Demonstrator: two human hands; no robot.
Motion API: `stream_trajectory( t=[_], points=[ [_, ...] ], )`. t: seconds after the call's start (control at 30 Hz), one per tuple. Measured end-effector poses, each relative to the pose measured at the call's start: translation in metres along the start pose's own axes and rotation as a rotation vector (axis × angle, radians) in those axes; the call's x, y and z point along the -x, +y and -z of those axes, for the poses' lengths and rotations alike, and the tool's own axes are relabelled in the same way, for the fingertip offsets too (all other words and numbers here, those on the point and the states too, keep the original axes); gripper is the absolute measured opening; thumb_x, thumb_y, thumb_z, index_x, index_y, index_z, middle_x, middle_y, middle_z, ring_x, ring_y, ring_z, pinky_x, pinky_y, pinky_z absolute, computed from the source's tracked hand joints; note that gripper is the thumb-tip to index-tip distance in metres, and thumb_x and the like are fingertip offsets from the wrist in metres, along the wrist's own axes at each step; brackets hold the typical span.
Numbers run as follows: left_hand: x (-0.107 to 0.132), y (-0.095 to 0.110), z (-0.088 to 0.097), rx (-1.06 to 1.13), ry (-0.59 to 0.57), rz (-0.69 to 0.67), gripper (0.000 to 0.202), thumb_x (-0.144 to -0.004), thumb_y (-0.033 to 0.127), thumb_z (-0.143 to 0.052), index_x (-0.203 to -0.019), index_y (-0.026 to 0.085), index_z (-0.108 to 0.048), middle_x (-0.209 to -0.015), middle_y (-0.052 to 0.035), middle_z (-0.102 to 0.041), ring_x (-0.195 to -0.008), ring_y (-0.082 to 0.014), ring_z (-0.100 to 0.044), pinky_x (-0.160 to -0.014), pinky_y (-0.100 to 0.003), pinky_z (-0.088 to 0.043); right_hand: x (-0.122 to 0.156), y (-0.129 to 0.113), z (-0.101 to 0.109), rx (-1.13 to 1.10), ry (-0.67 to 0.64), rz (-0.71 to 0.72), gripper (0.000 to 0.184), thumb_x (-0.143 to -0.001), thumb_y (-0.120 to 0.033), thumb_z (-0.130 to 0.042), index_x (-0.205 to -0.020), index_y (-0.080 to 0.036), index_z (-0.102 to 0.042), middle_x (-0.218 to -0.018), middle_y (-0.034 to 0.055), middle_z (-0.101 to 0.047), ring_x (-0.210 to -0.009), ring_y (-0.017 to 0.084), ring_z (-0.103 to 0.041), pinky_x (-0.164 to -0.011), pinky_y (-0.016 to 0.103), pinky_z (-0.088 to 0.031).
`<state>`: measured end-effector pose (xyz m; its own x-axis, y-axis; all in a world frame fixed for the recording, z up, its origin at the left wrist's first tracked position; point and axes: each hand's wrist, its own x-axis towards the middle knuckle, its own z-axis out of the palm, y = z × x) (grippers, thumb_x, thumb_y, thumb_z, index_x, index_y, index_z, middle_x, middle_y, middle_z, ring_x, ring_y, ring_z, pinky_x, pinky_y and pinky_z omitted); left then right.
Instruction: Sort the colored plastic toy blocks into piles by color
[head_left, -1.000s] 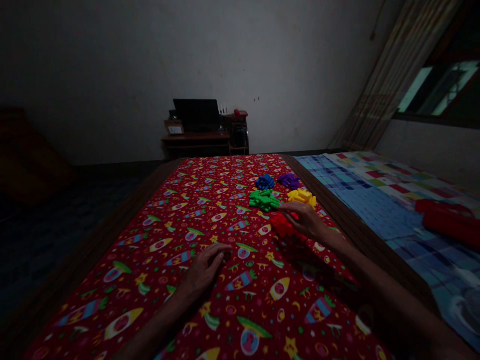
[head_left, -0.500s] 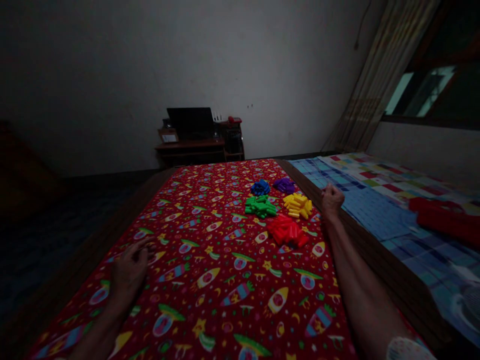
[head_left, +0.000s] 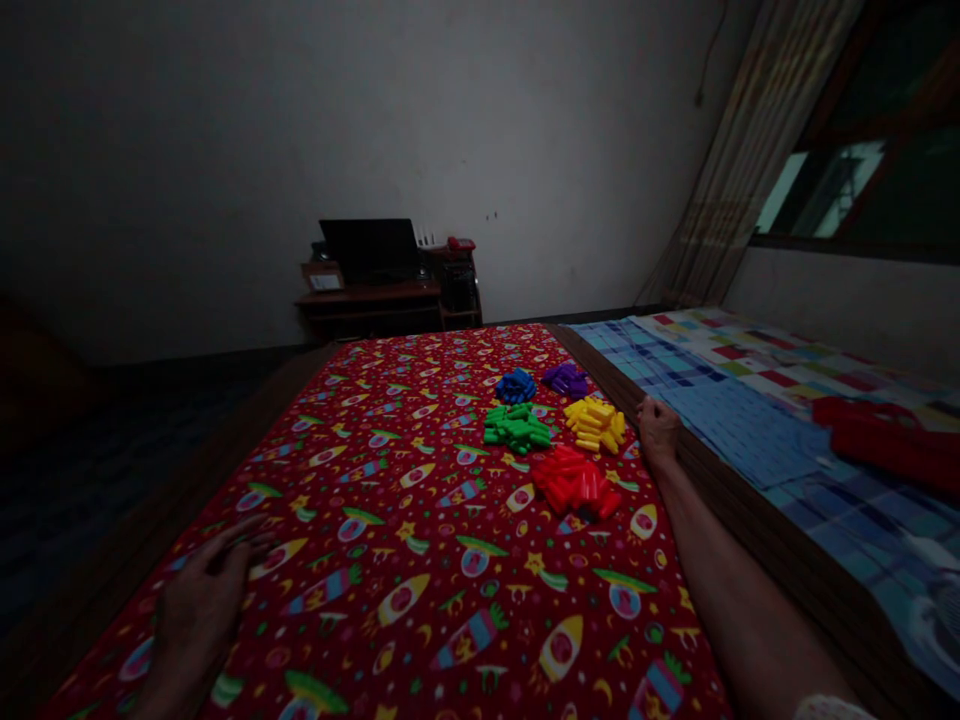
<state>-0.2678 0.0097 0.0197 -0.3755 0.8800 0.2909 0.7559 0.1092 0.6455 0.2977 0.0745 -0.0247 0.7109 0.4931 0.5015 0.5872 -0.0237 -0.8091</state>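
My left hand [head_left: 206, 590] lies low over the left part of the red rocket-print cloth [head_left: 405, 500], fingers loosely stretched out and nothing in them. At the cloth's right edge, my right hand [head_left: 660, 430] is closed; whatever its curled fingers may hold is hidden. Small cylinder-like plastic pieces lie in piles sorted by colour. The yellow pile [head_left: 595, 424] is just left of my right hand. Nearer to me is the red pile [head_left: 574, 482]. Farther left sits the green pile [head_left: 517, 428], with the blue pile [head_left: 516, 385] and purple pile [head_left: 566, 379] behind.
A brown border [head_left: 787, 545] runs along the right of the cloth. Beyond it, a checked blue bedspread [head_left: 697, 410] carries a red fabric item [head_left: 892, 440] and a fan-like object [head_left: 937, 610]. Against the far wall stands a desk [head_left: 367, 295] with a dark monitor [head_left: 371, 248].
My left hand has shifted left and toward me in the view. My right hand appears slightly lower, still closed. The camera view has moved a little; the piles look unchanged.
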Motion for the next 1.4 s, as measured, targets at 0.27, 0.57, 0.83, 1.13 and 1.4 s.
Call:
stream_trajectory(
  t=[0.27,0.57,0.83,1.13,1.4],
  points=[
    [0.002,0.010,0.003,0.144,0.013,0.235,0.018,-0.074,0.038,-0.052,-0.076,0.028,-0.067,-0.070,0.0062,-0.074,-0.088,-0.0253,-0.071,-0.073,-0.036,-0.056,0.001,0.003,0.000,0.009,-0.040,-0.003,0.051,-0.079,-0.064,-0.034,-0.060,-0.021,-0.054,-0.055,0.0060,-0.059,-0.055,0.019,-0.053,-0.060,0.032,-0.039],
    [-0.008,-0.010,-0.006,0.155,0.041,0.331,0.031,-0.064,0.043,-0.052,-0.081,0.023,-0.069,-0.082,0.0002,-0.076,-0.093,-0.0265,-0.070,-0.085,-0.038,-0.055,-0.001,0.007,-0.002,0.025,-0.035,-0.003,0.060,-0.078,-0.072,-0.031,-0.059,-0.020,-0.056,-0.053,0.0058,-0.058,-0.054,0.019,-0.053,-0.057,0.031,-0.038],
    [-0.012,-0.026,-0.010,0.155,0.034,0.291,0.039,-0.064,0.048,-0.052,-0.087,0.023,-0.070,-0.084,-0.0005,-0.076,-0.097,-0.0294,-0.069,-0.089,-0.043,-0.053,-0.002,0.010,-0.004,0.034,-0.037,0.008,0.064,-0.079,-0.075,-0.030,-0.060,-0.020,-0.057,-0.053,0.0065,-0.060,-0.053,0.019,-0.054,-0.058,0.032,-0.039],
    [-0.012,-0.024,-0.013,0.232,0.053,0.329,0.035,-0.060,0.044,-0.054,-0.084,0.025,-0.070,-0.079,0.0038,-0.075,-0.090,-0.0247,-0.071,-0.086,-0.038,-0.055,-0.002,0.008,-0.001,0.005,-0.063,-0.003,0.062,-0.077,-0.075,-0.034,-0.060,-0.020,-0.057,-0.052,0.0056,-0.059,-0.050,0.018,-0.053,-0.053,0.030,-0.038],
    [-0.019,-0.041,-0.017,0.185,0.072,0.286,0.032,-0.064,0.048,-0.054,-0.081,0.028,-0.072,-0.074,0.0066,-0.075,-0.087,-0.0259,-0.071,-0.080,-0.040,-0.057,-0.001,0.005,-0.001,0.023,-0.072,0.000,0.061,-0.077,-0.074,-0.034,-0.061,-0.020,-0.057,-0.052,0.0050,-0.058,-0.049,0.018,-0.051,-0.054,0.031,-0.038]
  ],
)
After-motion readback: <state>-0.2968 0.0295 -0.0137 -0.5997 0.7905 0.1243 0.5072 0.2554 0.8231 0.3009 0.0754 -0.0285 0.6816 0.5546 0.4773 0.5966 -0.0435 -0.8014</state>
